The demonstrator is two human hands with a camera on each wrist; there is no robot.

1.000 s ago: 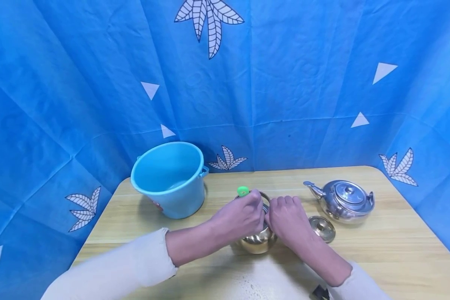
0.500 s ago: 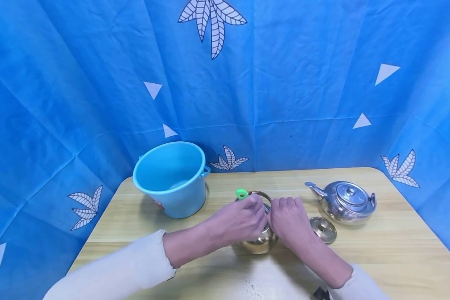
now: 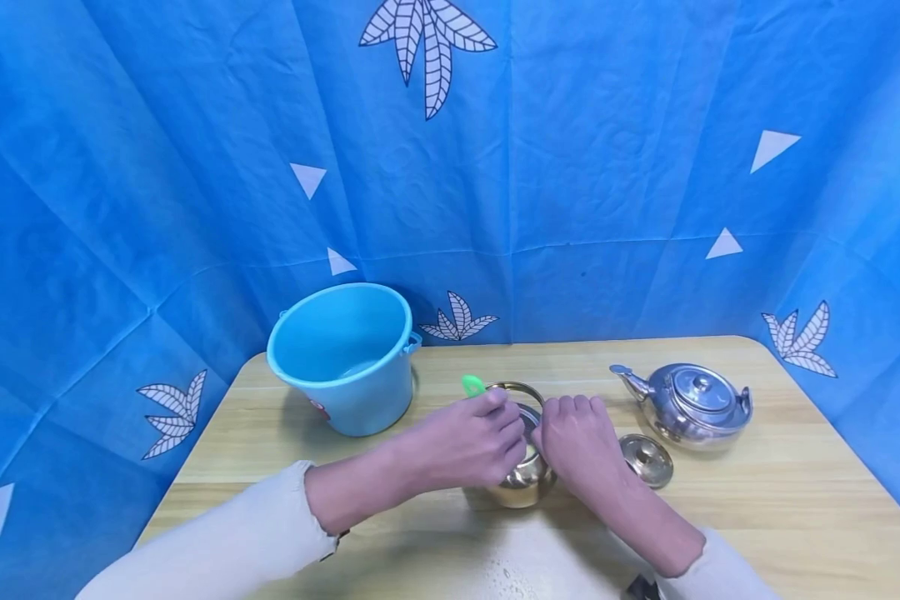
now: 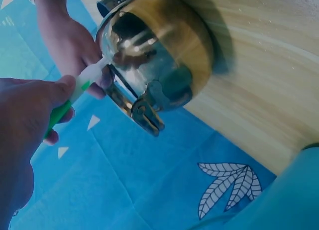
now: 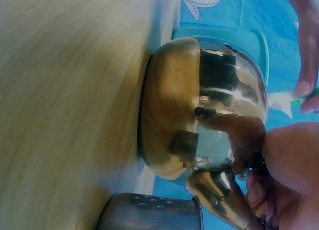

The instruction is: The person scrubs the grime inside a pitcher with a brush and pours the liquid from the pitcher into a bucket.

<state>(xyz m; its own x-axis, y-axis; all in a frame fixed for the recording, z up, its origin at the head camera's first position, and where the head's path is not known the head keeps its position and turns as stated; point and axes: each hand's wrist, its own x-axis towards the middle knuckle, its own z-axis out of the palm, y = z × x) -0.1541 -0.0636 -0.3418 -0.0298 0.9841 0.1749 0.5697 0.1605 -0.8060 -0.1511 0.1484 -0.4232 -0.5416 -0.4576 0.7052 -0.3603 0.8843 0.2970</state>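
A gold-coloured kettle (image 3: 519, 492) stands lidless on the table, its ring handle (image 3: 521, 387) raised behind the hands. My left hand (image 3: 465, 443) grips a brush-like tool with a green handle end (image 3: 472, 385). In the left wrist view, the tool's white part (image 4: 89, 76) reaches the kettle's mouth; its tip is hidden. My right hand (image 3: 581, 446) holds the kettle's right side, and in the right wrist view its curled fingers (image 5: 256, 192) are at the rim and handle joint beside the spout (image 5: 219, 192).
A blue bucket (image 3: 375, 404) stands at the back left. To the right of the kettle lie a gold lid (image 3: 647, 461) and a silver teapot (image 3: 690, 412) with its lid on. A perforated metal cylinder (image 5: 152, 212) shows near the spout in the right wrist view.
The tool's green end has swung left in the head view, and my left hand has shifted slightly left and tilted. My right hand keeps its hold, and the kettle stays in place.
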